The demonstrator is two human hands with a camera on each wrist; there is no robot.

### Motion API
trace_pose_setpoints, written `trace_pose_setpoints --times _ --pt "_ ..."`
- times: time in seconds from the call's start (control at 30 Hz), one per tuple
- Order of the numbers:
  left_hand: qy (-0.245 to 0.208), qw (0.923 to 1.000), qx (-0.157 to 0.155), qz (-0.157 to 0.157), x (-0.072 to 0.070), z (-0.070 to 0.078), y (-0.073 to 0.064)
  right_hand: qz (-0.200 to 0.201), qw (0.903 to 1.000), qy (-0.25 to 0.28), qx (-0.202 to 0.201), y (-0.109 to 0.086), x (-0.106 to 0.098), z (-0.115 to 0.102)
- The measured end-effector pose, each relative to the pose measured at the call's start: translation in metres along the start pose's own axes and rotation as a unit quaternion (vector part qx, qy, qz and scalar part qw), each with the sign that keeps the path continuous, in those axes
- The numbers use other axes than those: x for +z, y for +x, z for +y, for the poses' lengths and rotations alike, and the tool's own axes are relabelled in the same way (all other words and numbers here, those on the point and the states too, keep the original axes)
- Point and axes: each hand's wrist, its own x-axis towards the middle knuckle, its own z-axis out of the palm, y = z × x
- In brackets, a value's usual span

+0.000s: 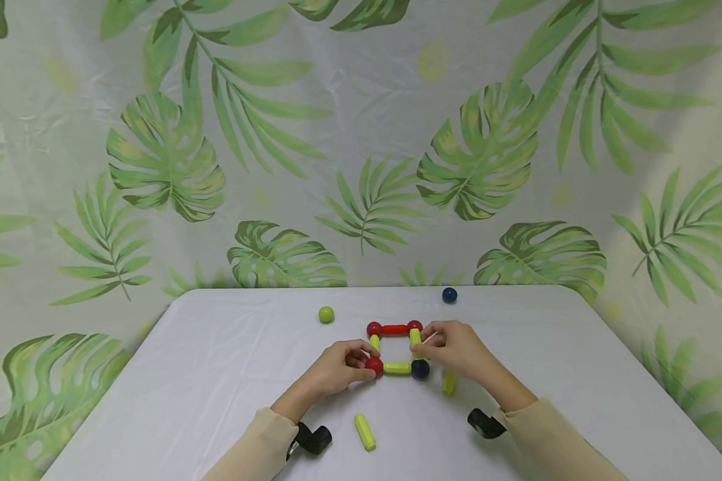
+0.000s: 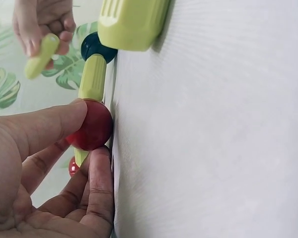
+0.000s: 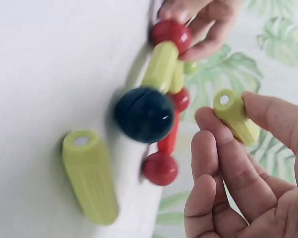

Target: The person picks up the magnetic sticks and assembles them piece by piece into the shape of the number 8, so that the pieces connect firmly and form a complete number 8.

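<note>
My left hand (image 1: 339, 366) pinches a red ball (image 2: 93, 126) at the near left corner of a ball-and-rod frame on the table. A yellow-green rod (image 1: 397, 368) runs from it to a dark blue ball (image 3: 145, 115). Another yellow-green rod (image 1: 375, 343) leads back to a far red ball (image 1: 374, 329), and a red rod (image 1: 394, 329) joins that to a second far red ball (image 3: 160, 168). Between thumb and fingertips my right hand (image 1: 457, 347) holds a loose yellow-green rod (image 3: 237, 117), lifted beside the frame's right side, its pale round end showing in the right wrist view.
One yellow-green rod (image 1: 449, 383) lies under the right wrist, another (image 1: 365, 431) near the front of the white table (image 1: 228, 374). A green ball (image 1: 326, 314) and a blue ball (image 1: 449, 294) sit toward the back edge. Behind hangs a leaf-patterned curtain (image 1: 385, 133).
</note>
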Motion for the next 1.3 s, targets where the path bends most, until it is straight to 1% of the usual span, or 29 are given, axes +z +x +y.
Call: trace_pose_setpoints --times 0.2,0.37,0.53,0.77,1.0,1.3 --pt "-0.006 1.0 -0.004 0.005 0.001 -0.001 -0.001 0.014 0.9982 0.001 0.059 0.015 0.004 0.009" --pt "-0.003 0.9999 -0.006 0.008 0.002 -0.001 0.0 0.013 0.9965 0.0 0.083 0.025 0.01 0.014" --pt "0.0 0.9999 -0.009 0.01 0.002 -0.002 0.0 0.011 0.9948 -0.004 0.101 0.028 0.013 0.016" --pt "0.006 0.9999 -0.005 0.013 0.003 -0.002 0.0 0.007 0.9948 -0.011 0.101 0.026 0.013 0.016" --pt "0.006 0.9999 -0.007 0.008 0.002 -0.002 0.0 0.006 0.9928 -0.021 0.118 0.029 0.014 0.018" --pt "0.005 0.9999 -0.009 0.006 0.001 -0.002 0.001 0.002 0.9929 -0.022 0.117 0.031 0.014 0.021"
